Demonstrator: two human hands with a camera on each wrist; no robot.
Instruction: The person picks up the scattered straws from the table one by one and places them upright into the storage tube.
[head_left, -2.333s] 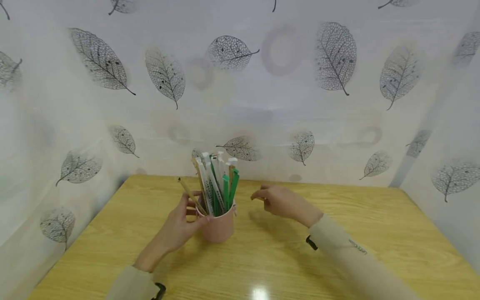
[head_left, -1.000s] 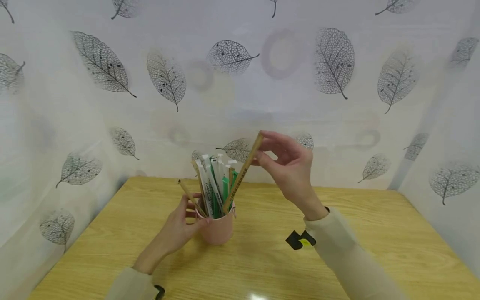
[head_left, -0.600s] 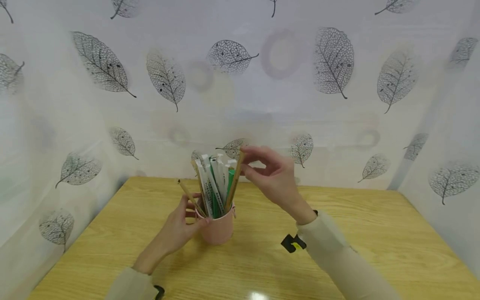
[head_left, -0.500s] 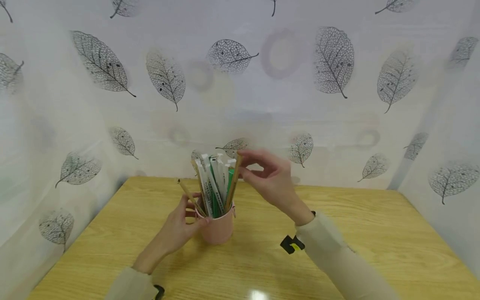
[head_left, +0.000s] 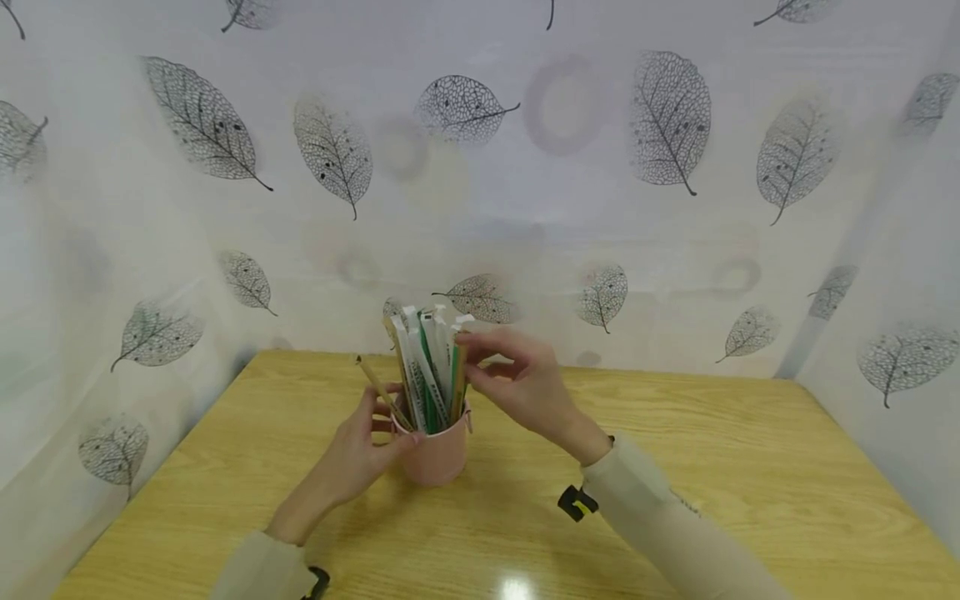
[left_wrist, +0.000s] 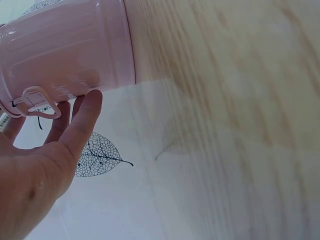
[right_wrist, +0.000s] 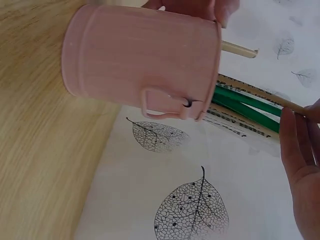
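A small pink metal bucket [head_left: 437,458] with side handles stands upright on the table, full of slim paper-wrapped sticks. My left hand [head_left: 356,454] holds its left side, thumb at the front rim and fingers round the back. At the right side of the bunch my right hand [head_left: 525,385] pinches a brown printed stick [right_wrist: 252,91] near its top, its lower end inside the bucket. White wrapped sticks [head_left: 412,367] and green ones [right_wrist: 250,115] stand beside it. A thinner brown stick [head_left: 375,383] leans out to the left over my left fingers.
The light wood table [head_left: 675,483] runs to a pale leaf-printed cloth [head_left: 540,233] at the back and both sides. A bright glare spot lies near the table's front.
My right hand has brought the brown stick down and leftward into the bucket, from held raised over its right rim. My left hand stays on the bucket.
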